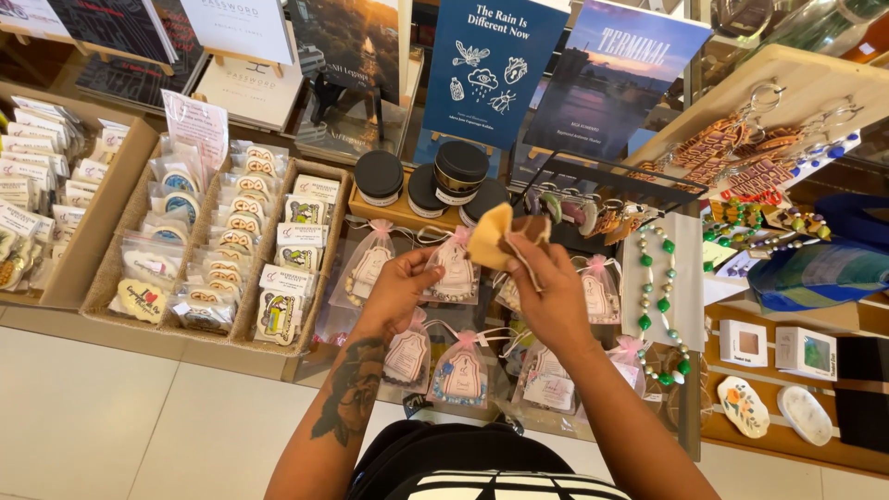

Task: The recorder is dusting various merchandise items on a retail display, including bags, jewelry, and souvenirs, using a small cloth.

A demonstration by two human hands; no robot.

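My right hand [548, 298] holds a small yellow and brown fabric pouch [500, 236] up over a shop display. My left hand [400, 289], on a tattooed forearm, reaches toward the same pouch, with its fingertips close to the lower edge; whether they touch it is unclear. Beneath both hands lie several sheer gift bags with pink bows [460, 373] holding bracelets on cards.
A woven tray [326, 243] of packaged stickers and badges sits to the left. Black round tins [460, 170] stand behind, with upright books [489, 65] at the back. A green and white bead necklace [651, 306] and a keychain rack [741, 153] are on the right.
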